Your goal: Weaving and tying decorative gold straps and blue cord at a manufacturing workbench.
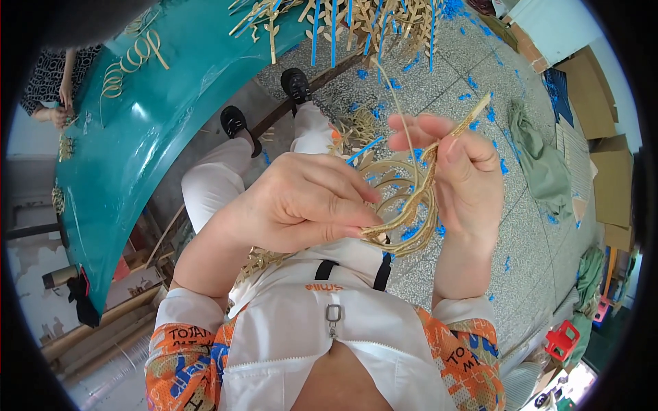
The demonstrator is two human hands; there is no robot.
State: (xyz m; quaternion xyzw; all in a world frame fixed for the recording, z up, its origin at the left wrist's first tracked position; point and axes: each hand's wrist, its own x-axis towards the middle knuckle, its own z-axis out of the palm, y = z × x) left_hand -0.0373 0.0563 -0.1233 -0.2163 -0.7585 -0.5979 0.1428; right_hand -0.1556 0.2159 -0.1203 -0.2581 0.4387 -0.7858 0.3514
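Both hands raised, left hand (298, 202) and right hand (459, 171) pinching gold ornament (404, 205).

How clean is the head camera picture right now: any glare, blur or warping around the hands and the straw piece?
Head view: hands sharp and evenly lit, left hand and right hand pinching the curled straw piece; white glare patches on the teal table; fisheye bends the table edge strongly; black vignette rings the frame; bright washed-out corner at upper right.

Craft workshop, teal worktable (157, 103), straw pieces (356, 20), cardboard boxes (589, 89)
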